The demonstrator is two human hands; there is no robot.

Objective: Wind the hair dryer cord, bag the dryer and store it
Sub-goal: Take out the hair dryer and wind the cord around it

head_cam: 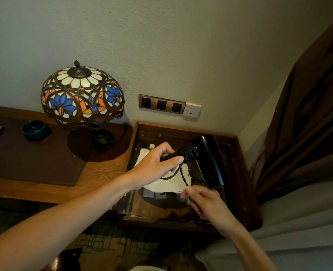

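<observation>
A black hair dryer (208,159) hangs in the air over a glass-topped side table (238,194). My left hand (156,165) grips the end of its handle. Several turns of the dark cord (189,153) are wrapped tightly around the handle near the body. A loose loop of cord drops from the handle to my right hand (204,202), which pinches the cord's free end below the dryer. A cream cloth bag (167,184) lies crumpled on the glass, under both hands and partly hidden by them.
A stained-glass lamp (82,96) stands on the wooden desk (95,171) at left, with a dark green bowl (36,130) beside it. A wall socket strip (161,104) sits above the side table. A brown curtain (308,114) hangs at right, bed linen (298,222) below it.
</observation>
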